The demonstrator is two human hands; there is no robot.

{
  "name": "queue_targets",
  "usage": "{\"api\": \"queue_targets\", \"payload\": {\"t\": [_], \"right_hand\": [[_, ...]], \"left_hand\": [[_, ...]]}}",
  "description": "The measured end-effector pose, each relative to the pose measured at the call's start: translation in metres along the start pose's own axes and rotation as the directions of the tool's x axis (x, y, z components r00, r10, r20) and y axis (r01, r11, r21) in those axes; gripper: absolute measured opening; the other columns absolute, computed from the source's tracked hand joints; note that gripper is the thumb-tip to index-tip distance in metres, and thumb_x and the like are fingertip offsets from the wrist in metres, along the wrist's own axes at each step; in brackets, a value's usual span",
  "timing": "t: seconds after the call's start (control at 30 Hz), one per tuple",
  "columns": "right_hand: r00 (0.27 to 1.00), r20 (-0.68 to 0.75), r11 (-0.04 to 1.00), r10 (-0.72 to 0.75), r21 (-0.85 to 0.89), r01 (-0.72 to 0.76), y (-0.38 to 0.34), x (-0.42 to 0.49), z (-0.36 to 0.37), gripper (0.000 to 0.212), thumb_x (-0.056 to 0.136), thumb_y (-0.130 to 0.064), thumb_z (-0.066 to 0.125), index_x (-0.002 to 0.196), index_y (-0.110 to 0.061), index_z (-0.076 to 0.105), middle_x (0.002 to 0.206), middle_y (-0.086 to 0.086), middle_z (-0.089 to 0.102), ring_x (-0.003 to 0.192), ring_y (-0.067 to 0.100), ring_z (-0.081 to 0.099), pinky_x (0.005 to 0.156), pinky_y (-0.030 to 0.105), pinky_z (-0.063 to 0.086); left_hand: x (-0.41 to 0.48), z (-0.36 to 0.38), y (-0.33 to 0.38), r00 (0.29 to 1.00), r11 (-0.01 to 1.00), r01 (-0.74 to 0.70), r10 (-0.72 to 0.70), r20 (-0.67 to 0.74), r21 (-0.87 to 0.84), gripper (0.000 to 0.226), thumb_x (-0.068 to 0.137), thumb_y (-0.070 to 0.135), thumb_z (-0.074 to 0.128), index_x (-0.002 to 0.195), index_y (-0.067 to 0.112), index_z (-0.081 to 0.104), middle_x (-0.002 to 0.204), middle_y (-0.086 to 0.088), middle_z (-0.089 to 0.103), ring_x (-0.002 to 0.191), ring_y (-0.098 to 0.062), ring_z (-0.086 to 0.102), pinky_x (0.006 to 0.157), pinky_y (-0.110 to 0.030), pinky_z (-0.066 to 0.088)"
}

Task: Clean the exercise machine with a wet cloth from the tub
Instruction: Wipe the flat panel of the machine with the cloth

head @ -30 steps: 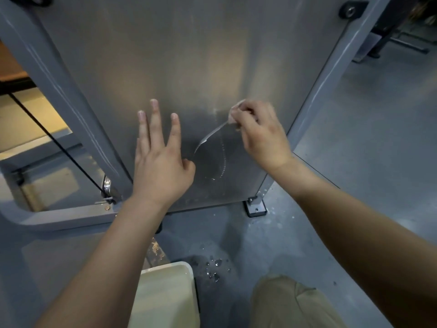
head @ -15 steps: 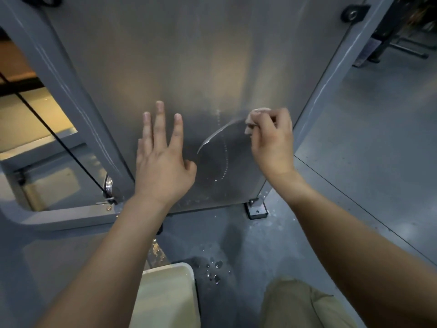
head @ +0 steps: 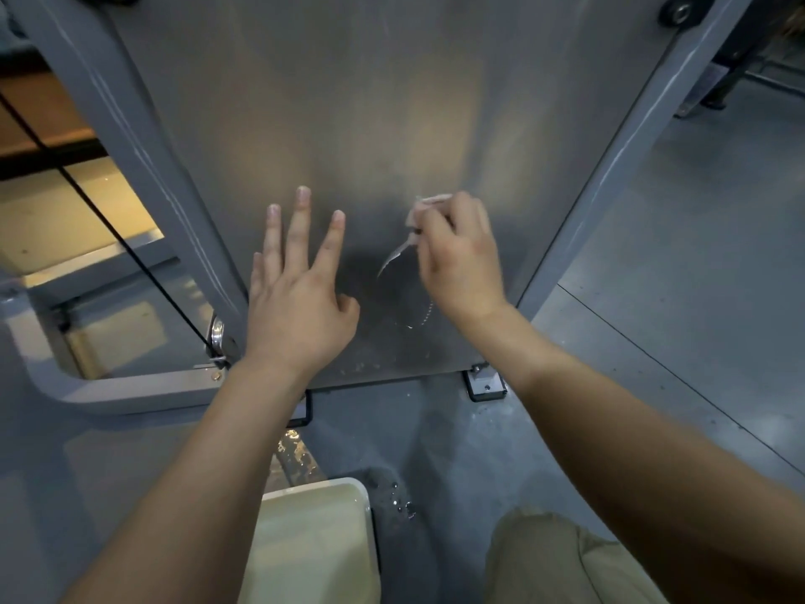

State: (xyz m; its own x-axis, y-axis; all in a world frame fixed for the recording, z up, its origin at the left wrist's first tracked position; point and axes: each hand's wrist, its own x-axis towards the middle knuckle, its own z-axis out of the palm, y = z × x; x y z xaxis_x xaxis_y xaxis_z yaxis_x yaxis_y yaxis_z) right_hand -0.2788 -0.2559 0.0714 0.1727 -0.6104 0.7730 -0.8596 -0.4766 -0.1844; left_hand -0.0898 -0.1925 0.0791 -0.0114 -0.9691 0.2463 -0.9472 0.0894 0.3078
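The small pale cloth (head: 412, 222) is bunched in the right hand (head: 459, 259), whose fingers are curled tight around it, so only a crumpled edge shows above and beside the knuckles. It is pressed against the lower part of the brushed metal panel (head: 370, 102) of the exercise machine. A curved wet streak (head: 394, 257) shines on the metal just left of the cloth, and a dotted line of droplets runs down beneath the hand.

The left hand (head: 296, 307) lies flat on the same panel, beside the right but not touching it, fingers straight and spread apart, thumb angled inward.

Grey frame posts (head: 143, 137) slant along both sides of the panel. Left of it a thin black cable (head: 109, 228) runs diagonally down to a chrome fitting (head: 215, 337) at the base of the left post. A black foot bracket (head: 485, 383) holds the panel's lower right corner on the grey floor (head: 675, 255), and a dark bolt (head: 677, 10) sits near the top right.

Closer in, the cream tub (head: 357, 490) stands on the floor under the left forearm, which crosses its left rim and hides that part. Water drops (head: 403, 503) speckle the floor just right of it. The person's knee (head: 553, 555), in khaki cloth, juts up beside the tub, under the right forearm.
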Motion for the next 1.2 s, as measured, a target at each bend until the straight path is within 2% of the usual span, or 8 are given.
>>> {"api": "queue_targets", "payload": {"t": [0.13, 0.33, 0.53, 0.67, 0.73, 0.9, 1.1, 1.2], "right_hand": [[0.948, 0.172, 0.96, -0.267, -0.038, 0.278, -0.007, 0.01, 0.005, 0.024, 0.085, 0.003, 0.059, 0.102, -0.012, 0.069, 0.106, 0.005, 0.065, 0.091, 0.028, 0.056, 0.049, 0.04, 0.051], [0.992, -0.123, 0.999, 0.027, 0.046, -0.022, 0.009, 0.018, -0.017, 0.023, 0.086, 0.005, 0.05, 0.094, -0.004, 0.07, 0.099, 0.011, 0.064, 0.097, 0.033, 0.063, 0.086, 0.029, 0.047], [0.926, 0.273, 0.959, -0.26, -0.041, 0.282, 0.018, -0.018, 0.01, 0.027, 0.083, 0.005, 0.063, 0.104, -0.01, 0.07, 0.104, 0.008, 0.064, 0.092, 0.032, 0.056, 0.05, 0.041, 0.053], [0.997, -0.021, 0.996, -0.074, 0.053, 0.075, 0.017, 0.001, -0.01, 0.024, 0.086, 0.004, 0.051, 0.093, -0.008, 0.071, 0.101, 0.006, 0.066, 0.091, 0.031, 0.06, 0.079, 0.03, 0.049], [0.997, -0.08, 0.998, 0.008, 0.062, -0.003, 0.014, -0.009, 0.001, 0.022, 0.086, 0.008, 0.054, 0.093, -0.005, 0.071, 0.1, 0.008, 0.067, 0.09, 0.032, 0.06, 0.083, 0.028, 0.046], [0.973, 0.205, 0.994, -0.105, 0.035, 0.1, 0.022, -0.044, 0.022, 0.019, 0.096, -0.007, 0.053, 0.101, -0.011, 0.07, 0.101, 0.005, 0.061, 0.09, 0.03, 0.055, 0.06, 0.046, 0.056], [0.974, -0.047, 0.958, 0.223, 0.194, -0.21, 0.01, -0.022, 0.02, 0.024, 0.09, -0.004, 0.046, 0.101, -0.01, 0.066, 0.101, 0.007, 0.061, 0.085, 0.033, 0.06, 0.076, 0.046, 0.052], [0.979, 0.205, 0.992, -0.009, 0.125, -0.017, -0.006, -0.05, 0.041, 0.018, 0.093, -0.01, 0.052, 0.102, -0.01, 0.068, 0.101, 0.009, 0.059, 0.089, 0.033, 0.055, 0.067, 0.048, 0.055]], "left_hand": [[0.002, 0.002, 0.0, 1.0, 1.0, -0.007, 0.007, 0.001, 0.005, 0.094, 0.086, 0.027, 0.065, 0.164, 0.033, 0.011, 0.168, 0.007, -0.026, 0.156, -0.027, -0.021, 0.125, -0.059, 0.014], [0.002, 0.004, 0.003, 1.0, 1.0, 0.01, -0.011, 0.022, 0.019, 0.097, 0.087, 0.028, 0.063, 0.164, 0.033, 0.004, 0.165, 0.008, -0.032, 0.153, -0.026, -0.029, 0.124, -0.06, 0.013], [0.002, 0.001, 0.003, 1.0, 1.0, 0.006, -0.006, 0.024, 0.012, 0.095, 0.087, 0.028, 0.063, 0.164, 0.034, 0.006, 0.166, 0.007, -0.03, 0.154, -0.026, -0.026, 0.124, -0.06, 0.014], [0.001, 0.003, 0.004, 1.0, 1.0, 0.007, -0.007, 0.012, 0.006, 0.095, 0.087, 0.027, 0.062, 0.164, 0.032, 0.006, 0.166, 0.006, -0.03, 0.154, -0.027, -0.027, 0.125, -0.057, 0.012], [0.0, 0.006, 0.004, 1.0, 1.0, 0.007, -0.007, 0.014, -0.006, 0.096, 0.087, 0.027, 0.062, 0.164, 0.031, 0.006, 0.166, 0.006, -0.03, 0.154, -0.027, -0.026, 0.125, -0.057, 0.012], [-0.009, 0.024, -0.002, 0.994, 0.999, 0.043, -0.043, 0.096, -0.005, 0.1, 0.086, 0.028, 0.062, 0.164, 0.031, -0.001, 0.165, 0.007, -0.034, 0.155, -0.023, -0.025, 0.127, -0.054, 0.008], [-0.011, 0.033, -0.01, 0.996, 0.999, 0.022, -0.025, 0.09, 0.039, 0.104, 0.084, 0.027, 0.063, 0.164, 0.032, -0.003, 0.165, 0.006, -0.033, 0.154, -0.024, -0.026, 0.126, -0.055, 0.008], [-0.009, 0.034, -0.01, 0.993, 0.998, 0.029, -0.035, 0.11, 0.048, 0.103, 0.085, 0.028, 0.061, 0.163, 0.034, -0.006, 0.163, 0.008, -0.036, 0.153, -0.022, -0.028, 0.126, -0.055, 0.008]]}}
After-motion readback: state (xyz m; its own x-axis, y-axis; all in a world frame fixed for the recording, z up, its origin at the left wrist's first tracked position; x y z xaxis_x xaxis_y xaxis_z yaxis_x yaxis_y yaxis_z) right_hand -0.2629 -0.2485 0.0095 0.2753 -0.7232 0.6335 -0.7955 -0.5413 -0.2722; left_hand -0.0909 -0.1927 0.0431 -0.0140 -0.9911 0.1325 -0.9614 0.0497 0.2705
